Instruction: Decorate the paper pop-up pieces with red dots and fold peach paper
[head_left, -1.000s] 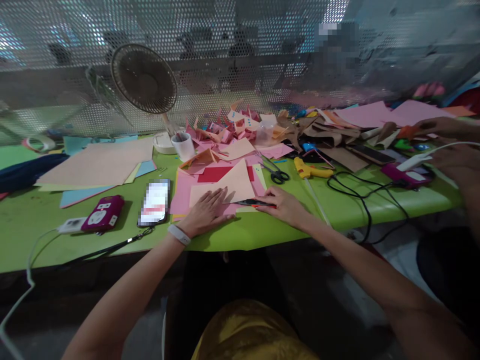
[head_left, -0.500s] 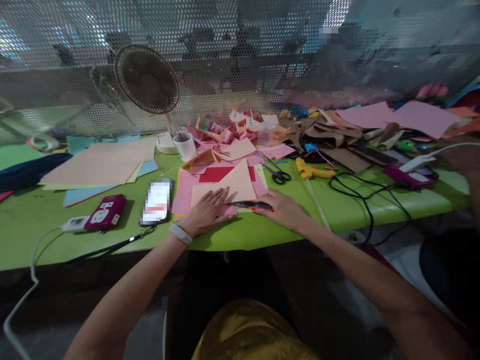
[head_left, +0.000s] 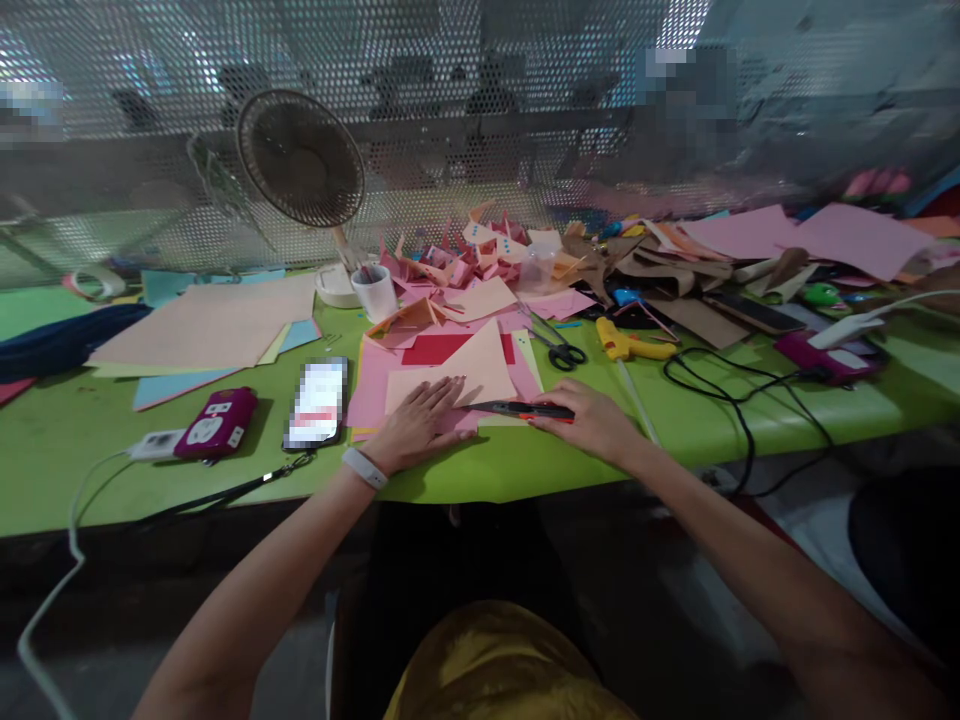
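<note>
My left hand (head_left: 420, 420) lies flat just left of the frame's centre, palm down, fingers (head_left: 442, 393) spread and pressing on a peach sheet of paper (head_left: 469, 372) whose upper edge rises to a folded point. My right hand (head_left: 592, 420), just right of centre, is wrapped round the back end of a black-and-red utility knife (head_left: 525, 409) — fingers pressed together over the handle, the tool lying nearly flat and pointing toward the left hand, its tip at the lower edge of the peach sheet. I cannot tell whether the blade is touching the paper. Under that sheet sit pink sheets (head_left: 371, 385) and a red sheet (head_left: 435, 347), all resting on the green table (head_left: 525, 470) near its front edge. Left of the stack lies a phone (head_left: 316, 402), and further left a magenta device (head_left: 217, 424) joined to a white plug and cable. In the upper left of the frame stands a small desk fan (head_left: 301, 160), with a white cup (head_left: 375, 292) at its foot; a spread of large pale sheets (head_left: 210, 325) lies to the left of them. Above my hands a heap of pink and orange paper scraps (head_left: 472, 265) runs toward the mesh wall — scissors (head_left: 555, 347) and a yellow glue gun (head_left: 626, 342) lie to its right, and a black cable (head_left: 735, 385) loops across the table at centre right.
</note>
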